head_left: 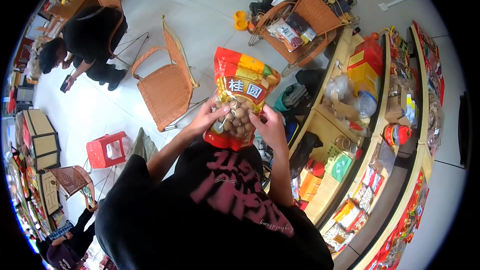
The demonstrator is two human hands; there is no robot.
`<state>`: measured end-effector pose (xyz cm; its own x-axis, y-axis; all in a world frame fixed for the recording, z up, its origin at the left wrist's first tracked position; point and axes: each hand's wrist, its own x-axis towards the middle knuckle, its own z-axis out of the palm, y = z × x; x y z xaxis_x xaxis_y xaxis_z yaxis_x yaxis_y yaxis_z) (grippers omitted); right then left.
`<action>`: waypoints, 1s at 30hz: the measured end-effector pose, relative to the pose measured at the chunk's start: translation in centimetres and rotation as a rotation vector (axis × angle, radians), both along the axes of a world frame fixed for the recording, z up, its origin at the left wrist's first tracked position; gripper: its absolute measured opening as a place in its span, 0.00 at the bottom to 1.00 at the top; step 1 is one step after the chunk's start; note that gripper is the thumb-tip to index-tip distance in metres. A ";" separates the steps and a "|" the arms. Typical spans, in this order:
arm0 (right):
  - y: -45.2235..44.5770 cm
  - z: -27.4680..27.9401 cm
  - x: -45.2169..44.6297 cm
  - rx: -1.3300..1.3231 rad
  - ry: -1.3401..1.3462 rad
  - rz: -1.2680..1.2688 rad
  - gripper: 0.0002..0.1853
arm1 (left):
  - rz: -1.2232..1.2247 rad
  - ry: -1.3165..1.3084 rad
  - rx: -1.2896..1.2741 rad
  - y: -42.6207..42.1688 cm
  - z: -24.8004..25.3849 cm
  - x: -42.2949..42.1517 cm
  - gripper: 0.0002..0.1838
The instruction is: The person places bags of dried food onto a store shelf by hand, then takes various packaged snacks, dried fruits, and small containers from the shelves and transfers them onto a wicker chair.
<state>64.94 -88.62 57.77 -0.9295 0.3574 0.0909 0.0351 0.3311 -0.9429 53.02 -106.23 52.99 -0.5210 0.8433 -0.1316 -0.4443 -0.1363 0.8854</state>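
The longan bag [239, 112] is in front of the chest, its long axis pointing away from the body, top outward and leaning slightly right. The left hand [211, 116] and right hand [270, 125], partly closed, grip its sides, rear fingers hidden. A rattan chair [162, 92] stands left, wooden shelving [320, 132] right.
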 end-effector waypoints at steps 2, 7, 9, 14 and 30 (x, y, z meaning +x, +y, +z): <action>2.0 -0.9 -0.8 -0.055 -0.112 0.021 0.15 | 0.000 -0.068 -0.027 1.4 -0.4 -0.2 0.25; 9.1 -5.5 -0.6 -0.224 -0.188 -0.034 0.15 | -0.047 -0.104 -0.064 8.3 -2.2 -0.8 0.21; 12.2 -6.7 -1.0 -0.298 -0.163 -0.067 0.15 | -0.096 -0.075 -0.106 11.9 -2.9 -2.3 0.21; 22.5 -10.7 -3.0 -0.566 -0.056 -0.172 0.18 | -0.204 0.058 -0.173 24.1 -3.3 -6.8 0.22; 58.7 -15.7 -15.2 -0.742 -0.276 -0.616 0.29 | -0.007 -0.313 -0.356 62.9 -5.4 -19.4 0.20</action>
